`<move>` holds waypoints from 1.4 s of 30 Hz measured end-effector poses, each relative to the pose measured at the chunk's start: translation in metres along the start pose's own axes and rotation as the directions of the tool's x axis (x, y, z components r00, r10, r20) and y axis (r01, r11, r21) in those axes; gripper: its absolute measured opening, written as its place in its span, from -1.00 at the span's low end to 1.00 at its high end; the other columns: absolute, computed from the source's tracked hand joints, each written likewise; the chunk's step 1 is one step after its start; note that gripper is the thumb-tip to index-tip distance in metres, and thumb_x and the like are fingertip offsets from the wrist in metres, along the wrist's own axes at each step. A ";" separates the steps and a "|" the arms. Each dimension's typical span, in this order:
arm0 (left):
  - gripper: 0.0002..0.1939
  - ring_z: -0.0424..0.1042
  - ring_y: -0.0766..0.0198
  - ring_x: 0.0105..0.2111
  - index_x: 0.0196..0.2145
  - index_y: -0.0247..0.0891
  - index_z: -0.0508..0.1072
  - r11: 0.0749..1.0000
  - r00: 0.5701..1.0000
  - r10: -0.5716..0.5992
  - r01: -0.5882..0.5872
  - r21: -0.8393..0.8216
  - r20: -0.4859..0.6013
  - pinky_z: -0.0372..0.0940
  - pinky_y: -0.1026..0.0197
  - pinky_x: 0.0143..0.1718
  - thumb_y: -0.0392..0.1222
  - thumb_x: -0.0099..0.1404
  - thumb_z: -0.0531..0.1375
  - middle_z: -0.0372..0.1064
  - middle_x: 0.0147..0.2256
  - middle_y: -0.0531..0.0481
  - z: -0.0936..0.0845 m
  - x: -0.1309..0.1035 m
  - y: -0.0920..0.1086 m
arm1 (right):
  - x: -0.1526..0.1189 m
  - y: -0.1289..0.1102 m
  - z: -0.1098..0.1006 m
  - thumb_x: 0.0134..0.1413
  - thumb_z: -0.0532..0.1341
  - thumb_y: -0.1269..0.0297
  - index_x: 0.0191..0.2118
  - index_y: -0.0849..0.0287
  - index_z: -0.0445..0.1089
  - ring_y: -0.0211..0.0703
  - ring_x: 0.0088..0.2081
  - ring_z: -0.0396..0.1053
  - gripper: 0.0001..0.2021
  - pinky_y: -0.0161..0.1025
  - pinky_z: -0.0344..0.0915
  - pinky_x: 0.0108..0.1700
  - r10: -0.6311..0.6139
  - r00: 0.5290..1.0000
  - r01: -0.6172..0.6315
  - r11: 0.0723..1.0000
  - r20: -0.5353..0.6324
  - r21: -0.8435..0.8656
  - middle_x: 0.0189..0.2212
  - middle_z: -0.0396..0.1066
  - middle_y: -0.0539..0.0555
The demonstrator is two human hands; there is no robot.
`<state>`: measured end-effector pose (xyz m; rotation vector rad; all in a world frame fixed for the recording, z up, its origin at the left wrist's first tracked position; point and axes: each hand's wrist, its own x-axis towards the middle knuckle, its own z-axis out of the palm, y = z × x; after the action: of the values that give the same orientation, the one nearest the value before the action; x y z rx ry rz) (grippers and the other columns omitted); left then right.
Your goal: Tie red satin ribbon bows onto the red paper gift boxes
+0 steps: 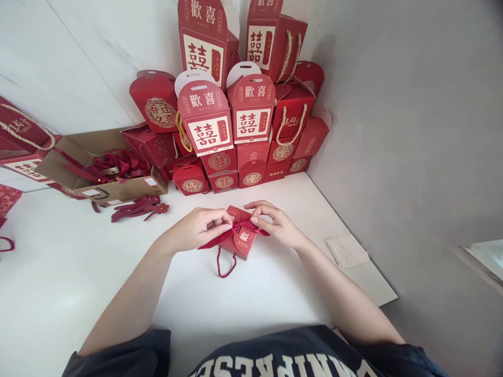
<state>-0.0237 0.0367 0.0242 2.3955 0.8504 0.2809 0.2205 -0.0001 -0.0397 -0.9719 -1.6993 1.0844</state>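
Note:
A small red gift box (245, 247) with pale lettering lies on the white table in front of me. Across its top runs a dark red ribbon (214, 240), knotted near the middle. My left hand (200, 225) pinches the ribbon just left of the knot. On the other side, my right hand (275, 222) has thumb and finger closed on the ribbon's right part. A twisted red cord handle (227, 275) hangs from the box's near side and rests on the tabletop. The fingertips partly cover the ribbon and the box top.
Stacked red gift boxes (208, 123) stand along the back wall. At the left is an open cardboard box (118, 189) holding ribbon bows, with loose ribbons (139, 208) in front of it. A white packet (348, 250) lies near the table's right edge, beside a grey wall.

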 end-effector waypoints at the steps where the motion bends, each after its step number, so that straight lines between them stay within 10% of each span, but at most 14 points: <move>1: -0.75 0.31 0.36 -0.45 -0.24 -0.26 0.45 0.998 0.999 -0.019 0.021 -0.064 0.027 0.19 0.31 -0.38 -0.08 0.39 0.04 0.40 -0.43 0.05 0.001 0.000 0.000 | 0.000 -0.001 0.000 0.24 0.17 0.20 -0.36 0.11 0.37 -0.14 0.07 0.33 -0.83 -0.10 0.16 0.16 0.002 1.000 -0.002 1.000 0.010 0.008 0.04 0.36 0.10; 10: -0.65 0.11 0.43 -0.53 -0.44 -0.30 0.31 0.854 0.965 -0.159 0.240 -0.461 0.207 0.04 0.34 -0.49 0.02 0.36 0.06 0.14 -0.52 0.11 0.005 0.007 -0.009 | -0.001 0.000 0.002 0.28 0.12 0.18 -0.38 0.14 0.42 -0.15 0.12 0.30 -0.75 -0.14 0.15 0.19 0.006 0.994 -0.012 0.998 0.108 0.060 0.10 0.31 0.10; 22: -0.57 0.09 0.45 -0.63 -0.61 -0.36 0.33 0.630 0.969 -0.202 0.240 -0.738 0.143 0.01 0.33 -0.58 0.06 0.15 0.28 0.14 -0.66 0.10 0.026 0.013 -0.051 | 0.001 0.010 0.002 0.27 0.11 0.07 -0.35 0.13 0.41 -0.10 0.11 0.31 -0.71 -0.08 0.19 0.19 0.028 0.989 -0.046 0.991 0.144 0.123 0.09 0.29 0.11; 29: -0.72 0.09 0.47 -0.64 -0.48 -0.37 0.47 0.719 0.979 -0.116 0.198 -0.667 0.166 0.01 0.35 -0.59 -0.06 0.10 0.34 0.23 -0.63 0.09 0.016 0.008 -0.042 | -0.004 -0.006 0.000 0.22 0.19 0.15 -0.10 0.04 0.34 -0.08 0.21 0.18 -0.82 -0.02 0.11 0.24 -0.087 0.994 0.086 0.996 -0.068 -0.024 0.13 0.25 0.13; 42: -0.57 -0.01 0.47 -0.61 -0.62 -0.30 0.17 0.814 0.979 -0.193 0.198 -0.546 0.067 -0.09 0.33 -0.59 -0.01 0.25 0.20 -0.01 -0.64 0.14 0.019 0.010 -0.030 | -0.004 -0.012 0.006 0.22 0.18 0.20 -0.49 0.11 0.32 -0.05 0.17 0.21 -0.74 0.02 0.13 0.21 -0.078 0.997 0.073 0.988 -0.025 -0.139 0.08 0.33 0.10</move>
<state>-0.0240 0.0538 -0.0085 1.7547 0.8637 0.3760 0.2140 -0.0090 -0.0313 -0.9964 -1.7903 0.9085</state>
